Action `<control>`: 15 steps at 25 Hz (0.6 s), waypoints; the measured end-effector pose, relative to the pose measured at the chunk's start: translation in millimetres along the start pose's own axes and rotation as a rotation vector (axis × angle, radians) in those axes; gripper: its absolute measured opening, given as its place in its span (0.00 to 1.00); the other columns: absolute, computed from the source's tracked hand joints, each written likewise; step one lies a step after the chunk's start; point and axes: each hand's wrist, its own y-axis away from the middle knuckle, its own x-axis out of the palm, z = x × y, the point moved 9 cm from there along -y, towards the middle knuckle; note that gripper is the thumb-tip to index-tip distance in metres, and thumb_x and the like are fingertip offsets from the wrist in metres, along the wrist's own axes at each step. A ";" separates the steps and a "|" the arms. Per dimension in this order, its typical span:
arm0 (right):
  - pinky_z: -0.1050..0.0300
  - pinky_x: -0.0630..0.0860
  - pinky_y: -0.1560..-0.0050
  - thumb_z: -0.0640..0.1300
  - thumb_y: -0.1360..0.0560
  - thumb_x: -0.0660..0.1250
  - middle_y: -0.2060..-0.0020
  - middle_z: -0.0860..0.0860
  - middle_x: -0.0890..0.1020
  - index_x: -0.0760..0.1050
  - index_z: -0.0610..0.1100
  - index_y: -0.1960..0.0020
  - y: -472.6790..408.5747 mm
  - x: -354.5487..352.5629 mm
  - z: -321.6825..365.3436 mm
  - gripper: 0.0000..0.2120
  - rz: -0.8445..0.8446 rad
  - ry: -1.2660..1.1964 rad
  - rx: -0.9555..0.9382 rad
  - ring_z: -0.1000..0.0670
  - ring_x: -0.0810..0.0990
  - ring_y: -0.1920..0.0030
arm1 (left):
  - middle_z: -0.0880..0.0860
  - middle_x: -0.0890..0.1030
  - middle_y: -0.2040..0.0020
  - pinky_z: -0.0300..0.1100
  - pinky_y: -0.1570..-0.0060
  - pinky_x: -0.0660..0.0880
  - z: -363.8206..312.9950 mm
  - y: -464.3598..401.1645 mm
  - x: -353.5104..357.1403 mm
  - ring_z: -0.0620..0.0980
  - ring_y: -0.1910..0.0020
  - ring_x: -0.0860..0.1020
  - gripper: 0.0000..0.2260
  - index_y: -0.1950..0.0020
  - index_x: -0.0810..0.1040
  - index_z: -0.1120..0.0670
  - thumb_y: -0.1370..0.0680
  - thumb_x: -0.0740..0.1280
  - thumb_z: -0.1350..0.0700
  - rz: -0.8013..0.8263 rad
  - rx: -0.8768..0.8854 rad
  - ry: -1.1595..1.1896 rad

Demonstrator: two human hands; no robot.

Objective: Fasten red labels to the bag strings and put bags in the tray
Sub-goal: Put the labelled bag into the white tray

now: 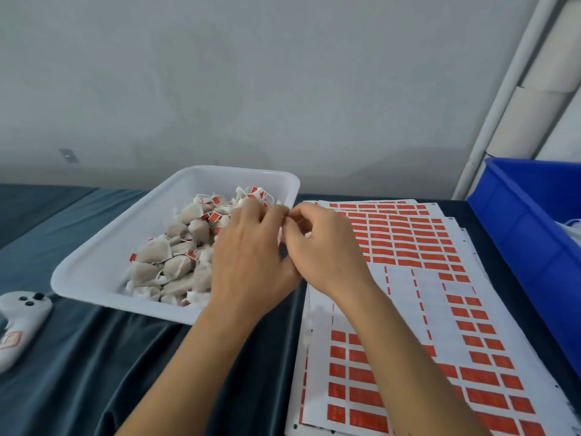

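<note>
Red labels fill the sheets lying under and to the right of the right hand, with a peeled gap just past its wrist. Left of the left hand sits the white tray, already heaped with bags, many wearing their red tags. Both hands meet fingertip to fingertip above the tray's near right corner, fingers curled and pinching something small between them; what it is I cannot make out, though I'd guess a label being folded over a string. No loose bag shows, so the one in work is probably hidden behind the hands.

To do this well, I'd keep the string centred on the sticky side, fold the halves square so no glue is left showing, press firmly, then drop the bag in the tray rather than on the sheets.

Dark blue cloth covers the table. A blue bin stands well to the right of the right hand, and a white controller lies far left of the left hand. Behind is a plain grey wall, with white pipes in the right corner.
</note>
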 end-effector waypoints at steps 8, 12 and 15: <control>0.64 0.79 0.56 0.53 0.16 0.59 0.54 0.57 0.81 0.78 0.53 0.45 35.0 -74.1 -107.0 0.09 0.008 0.222 0.341 0.56 0.82 0.57 | 0.43 0.82 0.44 0.37 0.48 0.75 -97.2 21.3 113.5 0.43 0.49 0.78 0.15 0.37 0.78 0.43 0.22 0.69 0.41 0.229 0.004 0.267; 0.64 0.74 0.61 0.51 0.17 0.60 0.57 0.57 0.81 0.78 0.53 0.48 69.8 -90.4 -171.0 0.08 0.038 0.238 0.535 0.57 0.80 0.58 | 0.41 0.81 0.42 0.43 0.43 0.78 -125.8 51.7 180.1 0.43 0.45 0.77 0.17 0.35 0.77 0.41 0.23 0.69 0.40 0.445 -0.019 0.319; 0.65 0.76 0.60 0.49 0.18 0.62 0.59 0.58 0.82 0.78 0.55 0.53 81.9 -99.2 -189.5 0.08 -0.010 0.064 0.578 0.58 0.82 0.58 | 0.42 0.83 0.43 0.44 0.44 0.78 -132.9 54.3 195.2 0.44 0.45 0.77 0.17 0.35 0.78 0.42 0.24 0.68 0.43 0.451 0.018 0.258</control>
